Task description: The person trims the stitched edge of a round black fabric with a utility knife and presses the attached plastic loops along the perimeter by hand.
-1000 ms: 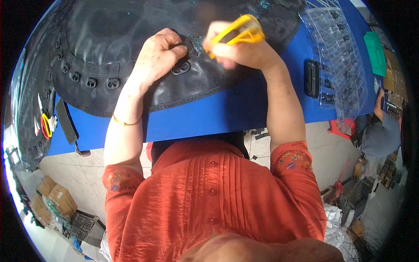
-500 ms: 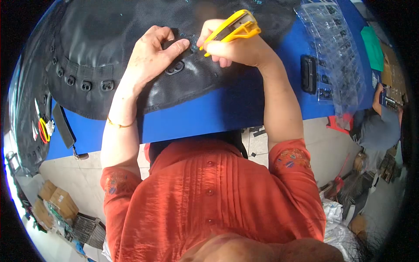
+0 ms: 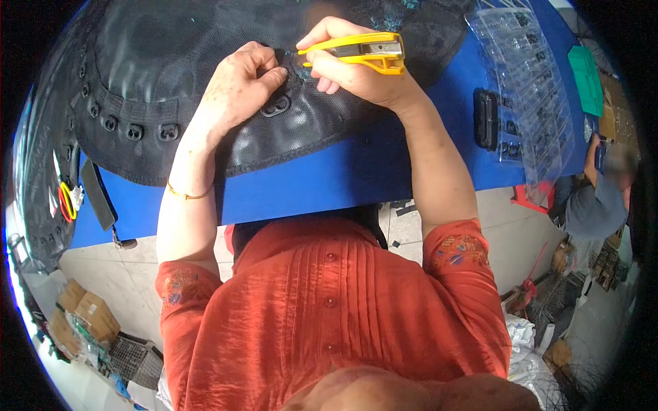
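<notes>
Black mesh fabric [image 3: 315,130] with a leathery sheen spreads over the blue table. My left hand [image 3: 236,85] rests on it, fingers curled and thumb pressed in, pinching a bit of the fabric. Yellow thread snips [image 3: 367,49] lie in my right hand [image 3: 360,77], their tips pointing left at the fabric close by my left fingertips. Just below my left thumb sits a black two-hole plastic fitting [image 3: 276,105]. More such fittings [image 3: 168,132] run along the fabric's left edge. Small blue-green thread bits [image 3: 387,26] are scattered on the mesh.
On the blue table [image 3: 301,185], scissors [image 3: 67,198] and a black strap piece [image 3: 98,195] lie at left. Clear plastic packs [image 3: 531,89] and a black oblong piece [image 3: 485,118] are at right. Another person [image 3: 596,205] is at far right; cardboard boxes [image 3: 96,315] stand on the floor at left.
My right hand has turned the snips from a steep slant to nearly level and shifted them slightly left, towards my left hand. The left hand stays almost in place.
</notes>
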`<state>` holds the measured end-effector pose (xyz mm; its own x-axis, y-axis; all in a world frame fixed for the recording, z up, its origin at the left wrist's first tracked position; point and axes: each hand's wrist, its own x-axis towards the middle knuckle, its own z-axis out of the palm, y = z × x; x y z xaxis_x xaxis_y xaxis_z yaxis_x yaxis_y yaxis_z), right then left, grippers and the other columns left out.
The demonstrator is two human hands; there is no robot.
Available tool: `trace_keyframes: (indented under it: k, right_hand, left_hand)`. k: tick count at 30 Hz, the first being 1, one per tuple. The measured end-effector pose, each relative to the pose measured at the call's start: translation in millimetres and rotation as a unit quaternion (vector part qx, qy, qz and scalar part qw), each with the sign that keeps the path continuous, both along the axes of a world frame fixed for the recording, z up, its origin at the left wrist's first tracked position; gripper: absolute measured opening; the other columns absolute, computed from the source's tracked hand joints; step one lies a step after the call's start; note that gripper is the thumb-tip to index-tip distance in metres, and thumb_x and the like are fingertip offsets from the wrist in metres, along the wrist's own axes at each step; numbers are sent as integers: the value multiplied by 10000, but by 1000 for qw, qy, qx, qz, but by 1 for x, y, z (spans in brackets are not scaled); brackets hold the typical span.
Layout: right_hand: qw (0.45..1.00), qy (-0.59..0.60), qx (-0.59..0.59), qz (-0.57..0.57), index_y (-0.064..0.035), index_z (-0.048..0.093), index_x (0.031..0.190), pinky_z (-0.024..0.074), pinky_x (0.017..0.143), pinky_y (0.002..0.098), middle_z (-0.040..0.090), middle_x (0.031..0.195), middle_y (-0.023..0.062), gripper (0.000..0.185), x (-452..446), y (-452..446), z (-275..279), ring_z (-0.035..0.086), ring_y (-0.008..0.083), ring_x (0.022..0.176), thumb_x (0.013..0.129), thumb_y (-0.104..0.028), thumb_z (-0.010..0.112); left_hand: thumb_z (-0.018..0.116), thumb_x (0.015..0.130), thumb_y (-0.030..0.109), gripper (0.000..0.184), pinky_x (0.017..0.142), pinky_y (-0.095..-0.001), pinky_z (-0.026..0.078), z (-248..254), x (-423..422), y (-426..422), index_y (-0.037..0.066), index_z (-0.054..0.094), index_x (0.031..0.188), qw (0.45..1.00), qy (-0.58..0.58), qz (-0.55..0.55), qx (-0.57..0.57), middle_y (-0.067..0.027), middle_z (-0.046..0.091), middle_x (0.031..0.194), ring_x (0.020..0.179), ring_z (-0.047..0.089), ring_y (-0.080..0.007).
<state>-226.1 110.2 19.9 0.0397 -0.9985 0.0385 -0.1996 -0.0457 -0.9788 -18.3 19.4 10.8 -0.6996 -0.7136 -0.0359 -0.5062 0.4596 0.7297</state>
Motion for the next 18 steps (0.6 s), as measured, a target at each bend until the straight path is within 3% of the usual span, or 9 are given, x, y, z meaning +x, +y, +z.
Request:
trace_keyframes:
  k: [1,11,13,18]
  right_hand:
    - [1000,6,7,6,-51,643,1139,568,630,248,705,867,84,205,0,0,0,681,105,688,969,-164,617]
    - [1000,27,5,4,-52,641,1136,576,629,252,706,869,81,192,1,-1,-1,685,113,685,976,-155,616]
    - [1000,-13,2,-27,-55,656,1033,528,575,249,666,757,28,162,4,-1,-1,655,89,624,906,-156,659]
    - [1000,-4,12,-26,-55,655,1032,532,575,252,662,747,32,167,5,0,0,655,93,616,901,-158,661]
  left_hand:
    - [723,914,156,206,724,-309,467,0,0,0,3,594,867,1000,2,1,-2,-53,584,819,773,559,-142]
    - [717,912,156,216,716,-319,464,1,-1,1,-2,586,842,1000,13,0,-2,-63,576,808,755,553,-153]
    - [716,908,160,220,709,-325,464,2,-1,1,-5,587,839,1000,22,4,-2,-68,576,797,740,555,-160]
    - [718,902,167,223,704,-324,465,3,-1,1,-6,589,844,1000,28,1,8,-67,577,784,741,559,-158]
